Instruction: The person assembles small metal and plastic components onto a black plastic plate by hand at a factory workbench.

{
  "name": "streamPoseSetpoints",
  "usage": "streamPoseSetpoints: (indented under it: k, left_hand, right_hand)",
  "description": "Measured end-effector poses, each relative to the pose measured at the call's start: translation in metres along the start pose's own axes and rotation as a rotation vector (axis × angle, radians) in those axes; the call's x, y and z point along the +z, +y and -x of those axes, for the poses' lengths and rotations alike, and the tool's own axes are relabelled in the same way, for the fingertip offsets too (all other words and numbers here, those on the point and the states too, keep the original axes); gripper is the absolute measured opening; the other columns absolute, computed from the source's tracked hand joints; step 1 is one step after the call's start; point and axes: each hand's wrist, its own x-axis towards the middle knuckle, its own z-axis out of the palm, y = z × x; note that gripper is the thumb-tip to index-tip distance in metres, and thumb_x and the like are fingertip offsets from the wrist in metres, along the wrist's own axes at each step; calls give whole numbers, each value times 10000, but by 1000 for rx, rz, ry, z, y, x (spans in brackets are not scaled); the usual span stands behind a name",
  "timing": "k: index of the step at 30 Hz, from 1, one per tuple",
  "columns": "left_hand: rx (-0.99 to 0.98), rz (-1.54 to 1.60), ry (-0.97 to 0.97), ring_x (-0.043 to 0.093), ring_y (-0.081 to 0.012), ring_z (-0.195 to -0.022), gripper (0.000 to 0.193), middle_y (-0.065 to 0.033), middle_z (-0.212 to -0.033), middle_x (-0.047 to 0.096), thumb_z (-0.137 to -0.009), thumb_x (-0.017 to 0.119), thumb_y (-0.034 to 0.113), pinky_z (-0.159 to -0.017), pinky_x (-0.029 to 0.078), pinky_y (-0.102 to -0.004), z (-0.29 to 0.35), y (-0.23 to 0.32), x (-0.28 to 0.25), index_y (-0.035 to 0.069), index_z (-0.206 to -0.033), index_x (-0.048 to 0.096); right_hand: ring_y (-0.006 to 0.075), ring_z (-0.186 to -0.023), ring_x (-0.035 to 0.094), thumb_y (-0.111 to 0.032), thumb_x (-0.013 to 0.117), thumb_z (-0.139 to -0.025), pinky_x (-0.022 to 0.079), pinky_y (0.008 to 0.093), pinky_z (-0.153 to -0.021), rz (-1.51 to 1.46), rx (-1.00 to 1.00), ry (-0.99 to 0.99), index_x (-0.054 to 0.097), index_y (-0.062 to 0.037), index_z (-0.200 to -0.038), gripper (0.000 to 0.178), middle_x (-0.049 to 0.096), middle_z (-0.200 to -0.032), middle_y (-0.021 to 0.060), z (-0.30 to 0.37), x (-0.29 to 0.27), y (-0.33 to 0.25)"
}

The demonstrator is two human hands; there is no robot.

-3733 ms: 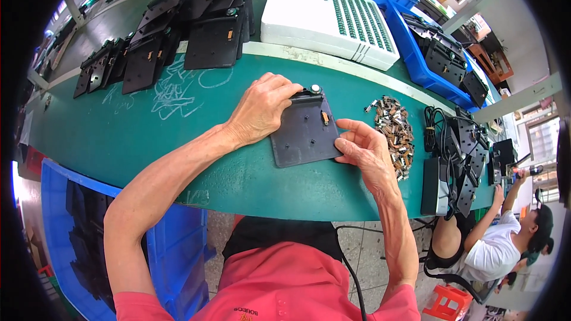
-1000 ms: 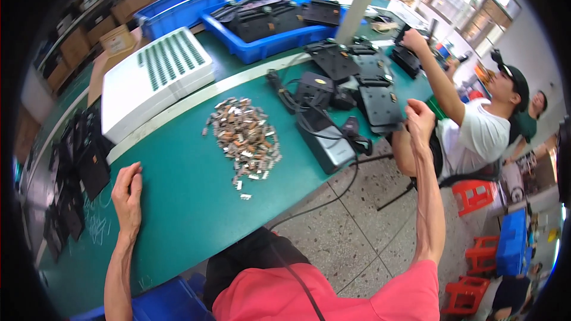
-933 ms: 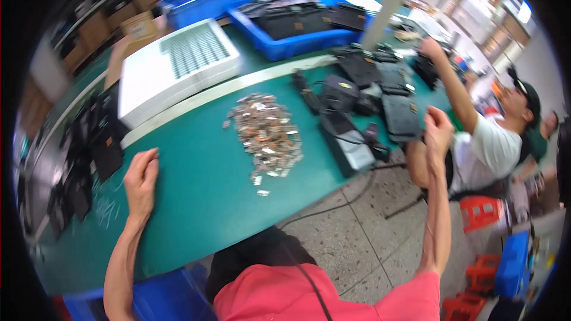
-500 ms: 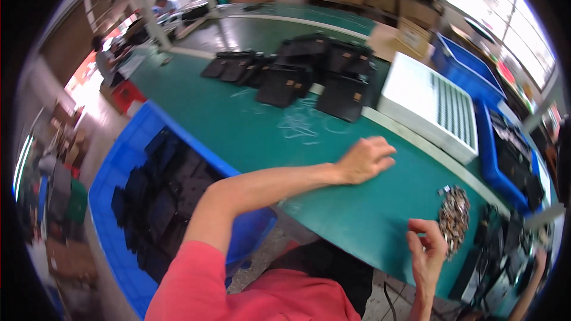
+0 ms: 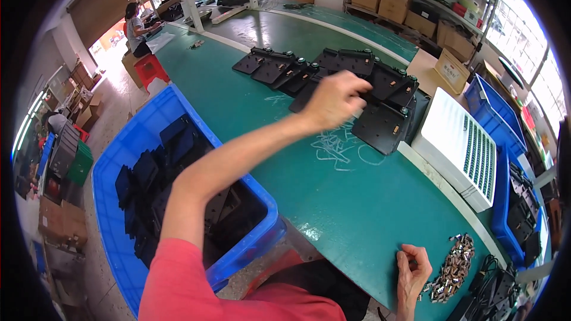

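My left hand (image 5: pixel 336 101) is stretched out over the black flat plates (image 5: pixel 380 125) in the middle of the table, its fingers bent and a little apart. Nothing shows between them. Several such plates overlap there, each with a small metal piece and a dark round knob. My right hand (image 5: pixel 413 268) is low over the near edge of the green table (image 5: pixel 333 202), thumb and fingers drawn together; whatever they may hold is too small to make out. Just to its right lies a heap of small metal parts (image 5: pixel 454 268).
At my left stands a blue bin (image 5: pixel 267 220) full of black plates. A white slotted case (image 5: pixel 443 142) is at the right, beside blue crates (image 5: pixel 496 110). Black cables and parts (image 5: pixel 491 291) lie at the lower right. A person (image 5: pixel 138 30) sits far left.
My left hand has moved away from me, from the bare green surface to over the black plates. The right hand's fingers have drawn together beside the metal heap. The view has shifted.
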Motion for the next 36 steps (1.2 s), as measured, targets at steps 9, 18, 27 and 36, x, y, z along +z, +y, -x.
streamPoseSetpoints:
  k: [9,18,27,36]
  left_hand:
    - [-451,-614,376,654,-235,-889,347,-126,-990,678,-758,688,89,-827,518,-337,144,-99,-234,26,-1099,681]
    - [-1330,-975,172,539,-407,-1220,636,-258,-1268,594,-759,728,329,-1037,424,-455,354,-71,-393,40,-1310,594]
    - [-1768,-1030,360,323,-429,-1389,839,-239,-1479,398,-780,708,512,-1082,328,-570,420,-28,-406,156,-1482,418]
    - [-1761,-1138,311,377,-442,-1317,835,-231,-1432,453,-751,755,471,-1092,331,-502,447,-1,-389,70,-1422,462]
  right_hand:
    - [95,-636,506,59,644,-814,366,230,-530,41,-2,0,660,22,-922,115,570,-811,33,3,3,-4]
    - [83,-664,526,-24,674,-885,452,229,-624,147,-140,-1,699,16,-1010,134,631,-807,30,3,0,1]
    - [179,-852,622,2,669,-897,520,310,-780,167,-108,-24,682,41,-1050,158,682,-957,106,6,-3,3]
    - [191,-892,641,-8,676,-900,521,313,-852,148,-74,-23,672,60,-1064,178,699,-998,136,8,-2,-1]
